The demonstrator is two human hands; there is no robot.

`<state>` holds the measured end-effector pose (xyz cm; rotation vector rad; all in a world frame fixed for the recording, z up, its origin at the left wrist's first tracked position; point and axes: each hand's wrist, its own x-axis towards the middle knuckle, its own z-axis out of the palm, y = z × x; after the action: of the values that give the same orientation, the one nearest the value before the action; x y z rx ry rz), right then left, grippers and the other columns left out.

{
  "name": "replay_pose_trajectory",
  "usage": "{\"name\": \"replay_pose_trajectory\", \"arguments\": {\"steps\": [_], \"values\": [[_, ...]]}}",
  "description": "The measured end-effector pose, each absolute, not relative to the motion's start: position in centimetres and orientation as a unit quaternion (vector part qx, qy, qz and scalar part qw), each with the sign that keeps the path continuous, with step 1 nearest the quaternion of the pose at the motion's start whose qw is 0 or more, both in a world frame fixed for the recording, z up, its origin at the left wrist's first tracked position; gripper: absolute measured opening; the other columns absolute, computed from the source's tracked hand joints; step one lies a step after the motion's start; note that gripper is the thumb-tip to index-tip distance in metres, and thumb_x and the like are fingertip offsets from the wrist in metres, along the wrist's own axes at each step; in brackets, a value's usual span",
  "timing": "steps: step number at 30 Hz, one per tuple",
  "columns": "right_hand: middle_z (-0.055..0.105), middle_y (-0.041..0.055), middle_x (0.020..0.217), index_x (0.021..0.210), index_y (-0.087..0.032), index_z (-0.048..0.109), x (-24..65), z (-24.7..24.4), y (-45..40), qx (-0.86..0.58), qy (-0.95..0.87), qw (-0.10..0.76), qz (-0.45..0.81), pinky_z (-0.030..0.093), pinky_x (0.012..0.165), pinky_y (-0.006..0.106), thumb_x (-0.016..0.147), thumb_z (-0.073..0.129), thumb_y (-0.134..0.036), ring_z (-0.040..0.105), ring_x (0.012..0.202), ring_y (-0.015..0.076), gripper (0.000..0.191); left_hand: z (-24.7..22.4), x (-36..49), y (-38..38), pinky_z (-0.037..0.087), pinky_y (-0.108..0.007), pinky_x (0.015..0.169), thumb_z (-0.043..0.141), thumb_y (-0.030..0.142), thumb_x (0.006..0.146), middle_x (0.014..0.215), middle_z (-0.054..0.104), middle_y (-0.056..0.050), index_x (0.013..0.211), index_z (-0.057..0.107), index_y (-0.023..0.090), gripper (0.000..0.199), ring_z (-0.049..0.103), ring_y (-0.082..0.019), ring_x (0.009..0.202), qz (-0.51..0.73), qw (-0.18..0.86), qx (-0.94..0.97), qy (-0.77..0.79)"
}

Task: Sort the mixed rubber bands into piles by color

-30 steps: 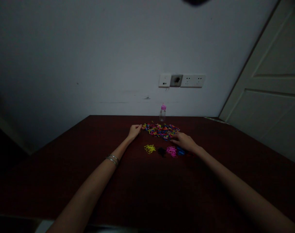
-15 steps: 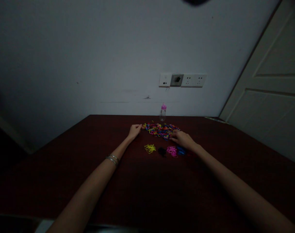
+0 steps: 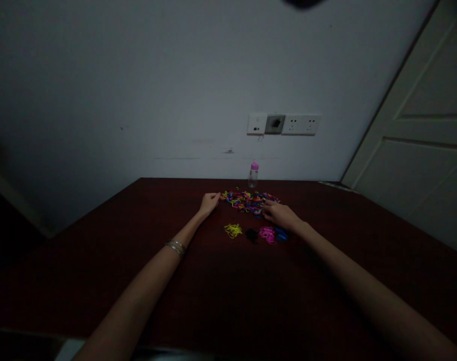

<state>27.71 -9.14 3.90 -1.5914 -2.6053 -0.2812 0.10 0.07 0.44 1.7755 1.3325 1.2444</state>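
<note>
A spread pile of small multicoloured bands lies toward the back of the dark red table. At its left edge rests my left hand, fingers closed together; whatever they pinch is too small to name. My right hand reaches to the pile's right edge, its fingertips bent over the bands, and what is between them cannot be made out. Nearer to me lie a yellow heap, a black heap, a pink heap and a blue heap, the last just below my right hand.
Behind the pile a small bottle with a pink top stands near the wall. Wall sockets are above it. A pale panelled door is on the right. A flat strip lies at the table's back right.
The fingers of my right hand have shifted slightly at the pile's right edge. My left hand has stayed in place beside the pile.
</note>
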Motion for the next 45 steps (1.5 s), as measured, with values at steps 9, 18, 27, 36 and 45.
{"name": "replay_pose_trajectory", "arguments": {"steps": [9,18,27,36,45], "values": [[0.055,0.0080,0.100,0.082,-0.018,0.059,27.9,4.1,-9.0,-0.509,-0.857,0.062,-0.050,0.041,0.063,0.022,0.087,0.041,-0.027,0.056,0.083,0.0156,0.021,0.5,0.1,0.0,0.028,-0.021,0.047,0.044,0.044,0.079,0.040,0.040,0.004,0.073,0.069,0.010,0.043,0.036,-0.009,0.041,0.462,0.295,0.663,0.510],[0.062,0.0063,0.085,0.073,-0.017,0.060,30.2,5.9,-10.6,-0.516,-0.844,0.134,0.058,0.043,0.066,0.024,0.078,0.048,-0.024,0.056,0.076,0.0154,0.015,0.1,0.1,0.4,0.028,-0.022,0.047,0.044,0.044,0.078,0.041,0.041,0.004,0.071,0.067,0.010,0.041,0.038,-0.009,0.041,0.473,0.305,0.661,0.496],[0.067,0.0039,0.071,0.071,-0.015,0.064,31.9,6.7,-12.6,-0.508,-0.830,0.062,0.223,0.044,0.057,0.024,0.067,0.051,-0.018,0.059,0.063,0.0144,0.014,0.5,0.1,0.1,0.028,-0.022,0.048,0.044,0.042,0.078,0.041,0.041,0.004,0.071,0.067,0.010,0.041,0.037,-0.009,0.042,0.470,0.301,0.662,0.500],[0.069,0.0067,0.081,0.076,-0.016,0.068,34.6,5.5,-11.0,-0.534,-0.809,0.148,0.197,0.048,0.069,0.028,0.072,0.052,-0.032,0.062,0.075,0.0194,0.023,0.5,0.0,0.2,0.029,-0.022,0.048,0.043,0.042,0.078,0.041,0.041,0.004,0.071,0.068,0.010,0.041,0.038,-0.009,0.043,0.459,0.288,0.670,0.508],[0.068,0.0066,0.098,0.095,-0.019,0.065,38.6,0.5,-10.0,-0.586,-0.747,0.294,0.113,0.048,0.078,0.032,0.078,0.049,-0.039,0.063,0.087,0.0217,0.031,0.6,0.1,-0.1,0.026,-0.021,0.048,0.048,0.040,0.074,0.041,0.039,0.005,0.071,0.068,0.010,0.036,0.035,-0.008,0.044,0.428,0.264,0.705,0.500]]}}
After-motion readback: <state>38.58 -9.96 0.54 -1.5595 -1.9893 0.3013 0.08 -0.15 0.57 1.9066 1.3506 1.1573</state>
